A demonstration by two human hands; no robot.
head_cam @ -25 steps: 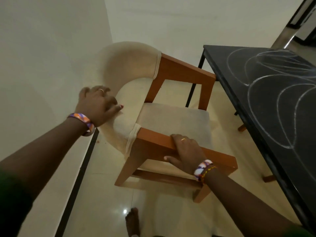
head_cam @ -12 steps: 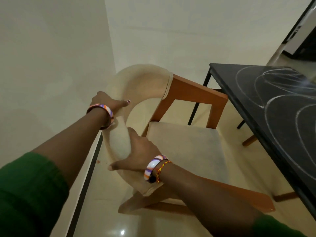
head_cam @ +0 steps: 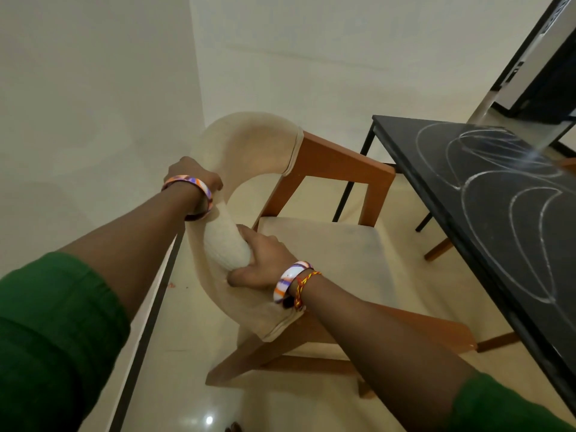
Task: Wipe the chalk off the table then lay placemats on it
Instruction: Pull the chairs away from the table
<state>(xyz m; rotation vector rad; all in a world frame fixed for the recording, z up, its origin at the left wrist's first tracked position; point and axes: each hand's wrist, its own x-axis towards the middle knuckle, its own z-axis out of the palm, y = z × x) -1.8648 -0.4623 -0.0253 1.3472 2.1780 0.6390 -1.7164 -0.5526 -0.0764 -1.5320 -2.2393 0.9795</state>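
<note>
Right hand point(head_cam: 260, 263) grips the curved cream padded backrest of the orange-brown wooden armchair point(head_cam: 336, 163). Left hand point(head_cam: 194, 176) grasps the backrest farther up. Beyond, right: black rectangular table point(head_cam: 498, 232), white chalk loops point(head_cam: 486, 194) unwiped. No legible writing.

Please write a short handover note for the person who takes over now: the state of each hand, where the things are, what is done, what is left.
Left hand grips the chair's padded backrest; right hand grips the same curved backrest lower down.
The chair stands beside the black table, apart from it.
Chalk lines cover the tabletop.
Done: nothing on the table yet.
Left: wipe off the chalk, then lay placemats. No cloth or placemats are in view.
</note>
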